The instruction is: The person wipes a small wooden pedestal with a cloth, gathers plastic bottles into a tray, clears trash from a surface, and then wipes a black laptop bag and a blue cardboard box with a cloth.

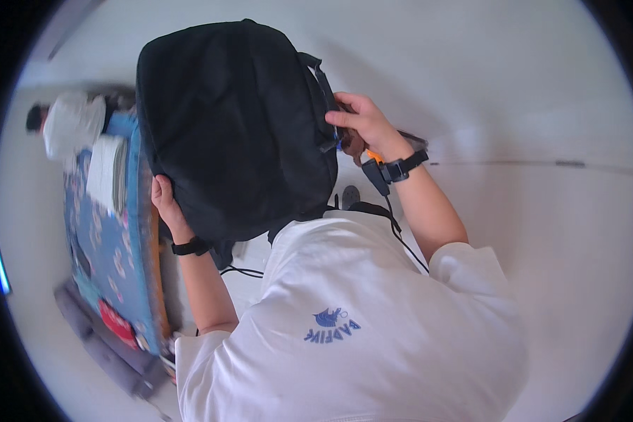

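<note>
A large black fabric backpack [237,132] is held up in front of my chest, its broad flat face towards me. My left hand [166,200] grips its lower left edge, the thumb on the near side and the other fingers hidden behind the fabric. At the upper right side, my right hand [356,121] pinches the bag's edge beside a black strap loop [322,79]. A brown item [353,145] hangs just under the right palm; what it is cannot be told. Each wrist wears a black strap, and a black cable runs down from the right one.
A bed with a blue floral cover [105,242] stands at the left, bearing a folded white stack [105,171] and a red item [117,323]. Another person [74,124] in white is at its far end. A grey sofa [100,348] sits lower left. A grey clog [351,196] shows below the bag.
</note>
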Action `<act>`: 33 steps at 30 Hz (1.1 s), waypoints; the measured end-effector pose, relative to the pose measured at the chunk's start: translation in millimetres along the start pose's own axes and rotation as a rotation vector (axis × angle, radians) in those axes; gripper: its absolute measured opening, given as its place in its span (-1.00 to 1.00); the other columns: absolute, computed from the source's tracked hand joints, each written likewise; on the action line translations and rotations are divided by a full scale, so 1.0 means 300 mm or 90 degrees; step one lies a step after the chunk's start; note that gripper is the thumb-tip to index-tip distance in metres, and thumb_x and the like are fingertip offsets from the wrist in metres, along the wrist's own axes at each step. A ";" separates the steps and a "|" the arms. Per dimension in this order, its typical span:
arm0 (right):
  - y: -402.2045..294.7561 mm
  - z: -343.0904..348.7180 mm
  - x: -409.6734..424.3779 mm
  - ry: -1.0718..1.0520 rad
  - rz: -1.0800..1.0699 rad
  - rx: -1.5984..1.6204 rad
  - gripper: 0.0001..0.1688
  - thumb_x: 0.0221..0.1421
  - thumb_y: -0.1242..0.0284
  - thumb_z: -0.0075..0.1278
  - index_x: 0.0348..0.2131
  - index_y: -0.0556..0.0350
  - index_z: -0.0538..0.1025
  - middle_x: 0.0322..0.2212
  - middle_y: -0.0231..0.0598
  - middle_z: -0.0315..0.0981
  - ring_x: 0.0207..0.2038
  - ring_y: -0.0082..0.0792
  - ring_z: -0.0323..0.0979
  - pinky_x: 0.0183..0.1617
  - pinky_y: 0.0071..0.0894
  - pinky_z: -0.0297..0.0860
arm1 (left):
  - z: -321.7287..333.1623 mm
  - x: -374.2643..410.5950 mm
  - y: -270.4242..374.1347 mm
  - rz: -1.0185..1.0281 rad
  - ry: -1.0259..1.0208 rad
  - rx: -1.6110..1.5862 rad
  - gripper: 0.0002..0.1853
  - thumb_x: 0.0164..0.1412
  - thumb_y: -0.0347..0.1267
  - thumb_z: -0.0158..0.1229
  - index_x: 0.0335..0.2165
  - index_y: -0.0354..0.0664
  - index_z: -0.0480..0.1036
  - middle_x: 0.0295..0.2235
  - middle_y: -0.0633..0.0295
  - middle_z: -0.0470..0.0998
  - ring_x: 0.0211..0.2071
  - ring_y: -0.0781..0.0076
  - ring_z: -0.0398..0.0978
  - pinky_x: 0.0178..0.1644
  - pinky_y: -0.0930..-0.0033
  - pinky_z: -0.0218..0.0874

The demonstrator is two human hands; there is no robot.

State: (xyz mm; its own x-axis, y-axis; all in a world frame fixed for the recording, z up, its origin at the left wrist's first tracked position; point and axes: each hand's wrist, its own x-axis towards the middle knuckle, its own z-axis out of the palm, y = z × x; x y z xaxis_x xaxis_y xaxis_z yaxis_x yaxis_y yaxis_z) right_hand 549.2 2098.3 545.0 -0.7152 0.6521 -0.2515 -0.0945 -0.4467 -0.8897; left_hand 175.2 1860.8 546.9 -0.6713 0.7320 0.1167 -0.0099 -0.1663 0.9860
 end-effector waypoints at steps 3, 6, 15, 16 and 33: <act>0.036 0.085 0.008 -0.086 0.058 -0.103 -0.61 0.15 0.35 0.23 -0.11 0.22 0.52 -0.49 -0.44 0.43 -0.62 -0.64 0.34 -0.64 -0.58 0.28 | -0.083 -0.208 0.031 -0.002 0.126 0.014 -0.66 0.44 -0.27 0.08 -0.06 -0.37 0.51 -0.15 0.33 0.59 -0.17 0.61 0.48 -0.03 0.57 0.28; 0.158 0.161 0.024 -0.097 0.128 -0.221 -0.61 0.16 0.30 0.19 -0.13 0.22 0.54 -0.51 -0.35 0.46 -0.65 -0.60 0.33 -0.64 -0.55 0.23 | -0.112 -0.388 0.101 0.005 0.234 0.133 -0.72 0.42 -0.31 0.11 -0.12 -0.35 0.54 -0.21 0.37 0.60 -0.25 0.63 0.49 -0.10 0.58 0.30; 0.542 0.430 -0.025 -0.014 0.134 -0.112 -0.69 0.23 0.42 0.07 -0.14 0.32 0.53 -0.37 -0.27 0.51 -0.63 -0.41 0.41 -0.65 -0.46 0.28 | -0.242 -0.806 0.039 -0.334 0.352 0.130 -0.28 0.25 -0.30 0.30 0.24 -0.48 0.23 0.14 -0.02 0.44 0.10 0.29 0.44 0.19 0.36 0.24; 0.550 0.410 -0.017 -0.018 0.135 -0.140 -0.70 0.23 0.42 0.07 -0.13 0.31 0.53 -0.39 -0.27 0.51 -0.65 -0.40 0.40 -0.69 -0.46 0.27 | -0.208 -0.820 0.010 -0.338 0.392 0.039 -0.35 0.21 -0.42 0.32 0.20 -0.38 0.28 -0.02 0.08 0.54 0.01 0.33 0.49 0.13 0.36 0.30; 1.047 0.825 0.135 0.103 0.201 -0.462 -0.67 0.19 0.32 0.11 -0.26 0.28 0.63 -0.45 -0.34 0.56 -0.37 -0.50 0.44 -0.27 -0.43 0.36 | -1.167 -0.895 -0.482 -0.548 0.410 -0.243 -0.26 -0.05 -0.68 0.17 0.17 -0.28 0.23 -0.04 0.00 0.49 -0.02 0.06 0.50 0.07 0.09 0.41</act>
State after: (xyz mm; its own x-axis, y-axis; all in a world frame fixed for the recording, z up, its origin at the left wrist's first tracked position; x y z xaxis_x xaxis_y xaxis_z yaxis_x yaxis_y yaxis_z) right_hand 319.1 1832.6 349.7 -0.5191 0.6664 -0.5353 0.6079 -0.1524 -0.7792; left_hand 97.4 1456.8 331.3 -0.5872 0.2442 -0.7717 -0.8017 -0.0438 0.5961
